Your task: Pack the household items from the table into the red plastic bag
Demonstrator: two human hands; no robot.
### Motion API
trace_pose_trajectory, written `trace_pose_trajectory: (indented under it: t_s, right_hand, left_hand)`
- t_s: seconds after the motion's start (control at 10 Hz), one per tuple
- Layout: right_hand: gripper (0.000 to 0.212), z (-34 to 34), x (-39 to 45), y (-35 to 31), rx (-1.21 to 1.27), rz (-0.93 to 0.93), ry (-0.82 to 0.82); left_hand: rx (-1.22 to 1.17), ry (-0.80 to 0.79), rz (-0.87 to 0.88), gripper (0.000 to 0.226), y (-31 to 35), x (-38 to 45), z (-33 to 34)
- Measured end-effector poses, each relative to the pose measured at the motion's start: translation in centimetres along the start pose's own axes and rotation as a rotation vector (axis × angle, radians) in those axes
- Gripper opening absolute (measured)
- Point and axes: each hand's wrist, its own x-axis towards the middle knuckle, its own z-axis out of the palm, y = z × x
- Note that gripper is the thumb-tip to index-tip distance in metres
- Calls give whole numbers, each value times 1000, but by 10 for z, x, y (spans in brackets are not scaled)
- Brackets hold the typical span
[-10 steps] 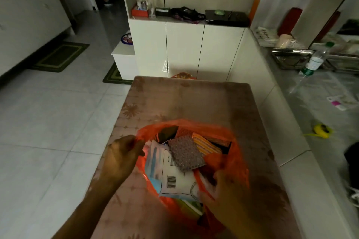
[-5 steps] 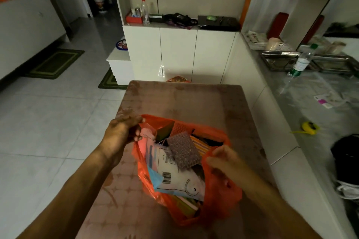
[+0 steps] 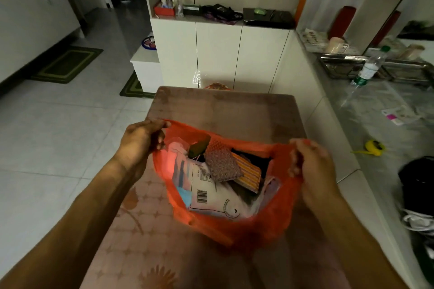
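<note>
Over on the left, the left hand (image 3: 141,138) is pinched tight on the upper left edge of the red plastic bag (image 3: 234,230), pulling it out to the side. The bag sits on the brown patterned desk (image 3: 225,110), its mouth stretched wide open between the two hands. Inside you can see a white packet with a barcode (image 3: 206,192) lying along the left and near side, a small dark green piece (image 3: 199,146) towards the far edge, a speckled brownish pad (image 3: 223,165) on top in the middle, and an orange striped pad (image 3: 250,175) just beside it, partly under it. Further right, the right hand (image 3: 312,169) is closed on the bag's right edge, gripping a bunched fold of plastic. Beyond it, a yellow tape measure (image 3: 374,146) lies on the grey counter (image 3: 375,124).
</note>
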Motion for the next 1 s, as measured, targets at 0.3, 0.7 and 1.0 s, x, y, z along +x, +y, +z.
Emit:
trace_pose_trajectory:
  t_s: [0.3,0.7,1.0]
  right_hand:
    - [16,-10,46,-74,19,-69,-145]
    - [11,-1,82,-61,-319,41,-124]
    - [43,-16,73,-54,-792,-29,-70]
  left_hand:
    - [-23,89,95,20,52,3,-11]
    - [89,-15,49,23,36,4,-20]
    - [350,30,106,29,32,-15,-27]
